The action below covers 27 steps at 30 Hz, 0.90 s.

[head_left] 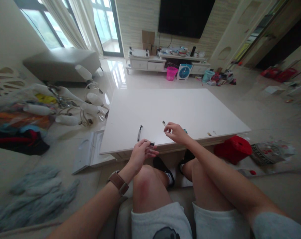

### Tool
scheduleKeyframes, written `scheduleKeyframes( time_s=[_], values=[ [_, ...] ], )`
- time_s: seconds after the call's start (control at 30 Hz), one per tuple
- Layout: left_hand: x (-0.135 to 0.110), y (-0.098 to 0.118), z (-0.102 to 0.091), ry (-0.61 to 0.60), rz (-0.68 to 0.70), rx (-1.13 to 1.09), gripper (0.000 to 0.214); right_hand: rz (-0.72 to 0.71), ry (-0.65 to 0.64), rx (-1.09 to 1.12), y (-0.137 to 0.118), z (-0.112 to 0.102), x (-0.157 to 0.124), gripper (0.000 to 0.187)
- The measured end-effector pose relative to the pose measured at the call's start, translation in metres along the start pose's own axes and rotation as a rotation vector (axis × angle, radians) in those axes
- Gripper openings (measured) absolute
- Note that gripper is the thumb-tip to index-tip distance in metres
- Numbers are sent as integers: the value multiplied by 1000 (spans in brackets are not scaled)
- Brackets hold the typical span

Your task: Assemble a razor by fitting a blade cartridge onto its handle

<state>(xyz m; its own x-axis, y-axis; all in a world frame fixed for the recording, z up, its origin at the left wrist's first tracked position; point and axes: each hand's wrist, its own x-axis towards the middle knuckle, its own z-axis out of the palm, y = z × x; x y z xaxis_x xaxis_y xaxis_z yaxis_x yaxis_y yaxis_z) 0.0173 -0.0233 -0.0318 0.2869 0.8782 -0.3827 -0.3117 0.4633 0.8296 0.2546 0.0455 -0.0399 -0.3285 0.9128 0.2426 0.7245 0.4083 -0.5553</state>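
At the near edge of the white table (162, 103), my left hand (140, 151) holds a small clear object with a black end (151, 144) between thumb and fingers; its exact kind is too small to make out. Above the tabletop, my right hand (175, 132) pinches a small thin piece with a dark tip (163, 123). Left of it, a slim dark-tipped tool like a pen (140, 133) lies on the table. Partly hidden behind my right wrist is a small teal item (185, 131). Farther right lies a tiny yellowish-and-dark piece (209, 134).
A red stool (233, 149) and a filled plastic bag (272, 152) stand right of the table. To the left, a chandelier with white shades (68, 120) and a white box (84, 152) are on the floor. A TV cabinet (148, 64) stands beyond.
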Motion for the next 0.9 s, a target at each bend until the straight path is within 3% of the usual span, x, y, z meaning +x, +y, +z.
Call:
scheduleKeyframes(
  time_s=[0.1,0.23,0.33,0.57,0.9],
  values=[
    [0,1,0,10,12,-17,21,403,-107,-233,57,-19,3,11],
    [1,1,0,32,33,-50,22,616,-98,-378,128,-41,-17,10],
    [1,1,0,41,32,-55,24,666,-91,-440,158,-45,-34,18],
    [1,0,-2,83,24,-123,22,593,-161,-441,177,-27,-35,20],
    [0,2,1,96,46,-130,21,651,-186,-463,173,-17,-32,18]
  ],
)
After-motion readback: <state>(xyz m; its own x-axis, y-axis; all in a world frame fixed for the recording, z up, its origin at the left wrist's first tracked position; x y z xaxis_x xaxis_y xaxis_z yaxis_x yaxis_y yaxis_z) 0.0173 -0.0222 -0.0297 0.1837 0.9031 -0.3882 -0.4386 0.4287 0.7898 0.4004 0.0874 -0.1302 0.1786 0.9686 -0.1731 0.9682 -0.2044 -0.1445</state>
